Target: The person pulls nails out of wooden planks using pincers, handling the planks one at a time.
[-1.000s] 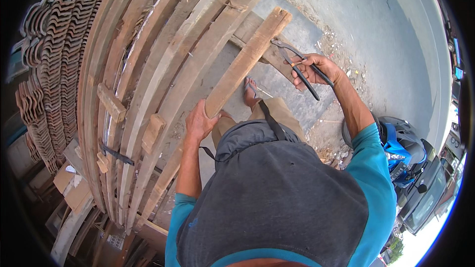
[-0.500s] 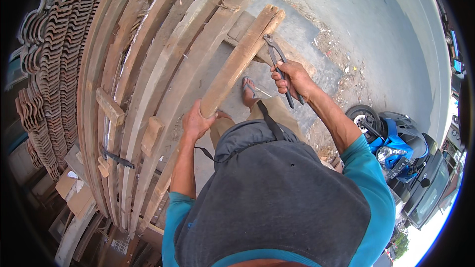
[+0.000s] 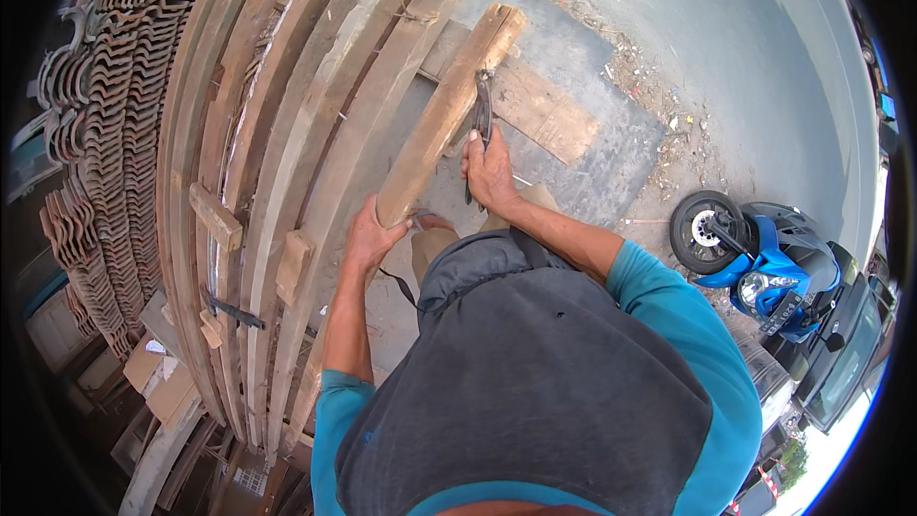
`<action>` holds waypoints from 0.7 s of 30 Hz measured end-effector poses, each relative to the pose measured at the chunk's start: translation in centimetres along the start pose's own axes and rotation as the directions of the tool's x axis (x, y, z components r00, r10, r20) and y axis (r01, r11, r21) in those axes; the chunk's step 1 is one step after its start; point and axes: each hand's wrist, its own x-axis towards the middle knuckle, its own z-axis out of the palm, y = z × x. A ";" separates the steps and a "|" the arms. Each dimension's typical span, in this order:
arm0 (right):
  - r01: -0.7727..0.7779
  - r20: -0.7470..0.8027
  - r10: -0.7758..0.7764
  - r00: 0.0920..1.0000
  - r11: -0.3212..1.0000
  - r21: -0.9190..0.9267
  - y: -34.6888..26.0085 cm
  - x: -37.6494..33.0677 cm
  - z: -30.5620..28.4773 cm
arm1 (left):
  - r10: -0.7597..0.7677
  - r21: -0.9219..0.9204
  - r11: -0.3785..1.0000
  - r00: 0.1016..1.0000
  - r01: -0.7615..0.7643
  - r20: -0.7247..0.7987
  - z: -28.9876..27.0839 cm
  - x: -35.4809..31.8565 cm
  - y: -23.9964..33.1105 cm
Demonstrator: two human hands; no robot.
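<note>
My left hand (image 3: pixel 371 234) grips the near end of a short weathered wooden plank (image 3: pixel 449 115), which slants up and away from me. My right hand (image 3: pixel 490 170) is closed on the handles of dark metal pincers (image 3: pixel 480 115), whose jaws press against the plank's right edge near its far end. Below the plank I can see my foot in a sandal (image 3: pixel 435 225). A grey cloth over my chest hides my lower body.
Long wooden beams (image 3: pixel 277 153) lean stacked on my left, with a pile of clay roof tiles (image 3: pixel 91 162) beyond. A flat board (image 3: pixel 549 115) lies on the concrete ground. A blue motorbike (image 3: pixel 764 263) stands on the right.
My right hand swung the pincers in from the right and set their jaws against the plank. The plank and my left hand stayed nearly in place.
</note>
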 end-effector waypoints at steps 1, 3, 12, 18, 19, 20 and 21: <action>0.096 0.013 -0.096 0.995 0.949 -0.301 0.1 -0.3 0.8 | 0.000 0.004 1.000 1.000 0.000 -0.001 -0.2 0.1 0.3; 0.305 0.081 -0.299 0.951 0.865 -0.397 0.3 -1.7 0.9 | -0.037 0.009 0.999 0.997 0.036 0.073 -0.7 0.4 0.7; -0.064 0.470 0.216 0.856 0.946 -0.318 -10.0 0.4 -10.2 | -0.033 -0.005 0.999 0.996 0.033 0.082 -1.0 0.6 -0.7; -0.157 0.392 0.376 0.840 0.859 -0.487 -12.9 3.9 -14.1 | -0.021 -0.022 1.000 0.998 0.023 0.054 -0.8 0.4 -0.8; -0.152 0.398 0.376 0.837 0.857 -0.492 -13.8 4.1 -13.9 | -0.026 -0.027 0.999 0.999 0.027 0.048 -0.7 0.3 -1.0; -0.001 0.385 0.359 0.850 0.733 -0.680 -14.6 4.4 -13.8 | -0.027 0.010 1.000 0.999 0.027 0.033 -0.5 0.3 -1.2; 0.143 0.378 0.337 0.862 0.553 -0.820 -15.0 4.7 -13.9 | -0.027 0.048 0.999 0.999 0.026 0.019 -0.3 0.2 -1.2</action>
